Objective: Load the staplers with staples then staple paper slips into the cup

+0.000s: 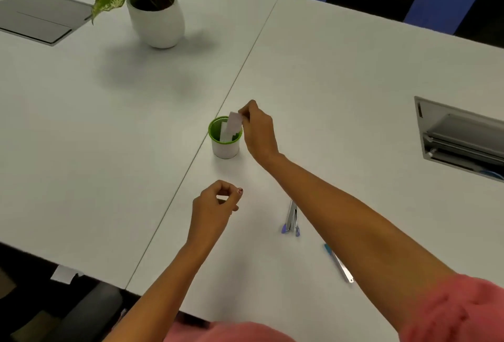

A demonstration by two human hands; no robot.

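A: What is standing on the white table [109, 123]?
B: A potted plant [155, 14] is standing far at the back.
A: And the 2 hands?
B: The left hand [215, 205] is hovering with curled fingers; I cannot tell if it is holding anything. The right hand [259, 134] is hovering beside the cup [225, 149], which is standing near the table's seam.
A: The staplers?
B: The purple stapler [291, 219] and the blue stapler [338, 262] are lying beside the right forearm.
A: The paper?
B: The right hand is pinching 1 paper slip [235, 121] just above the cup's rim.

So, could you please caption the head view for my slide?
Right hand pinches a paper slip over the cup on the table.
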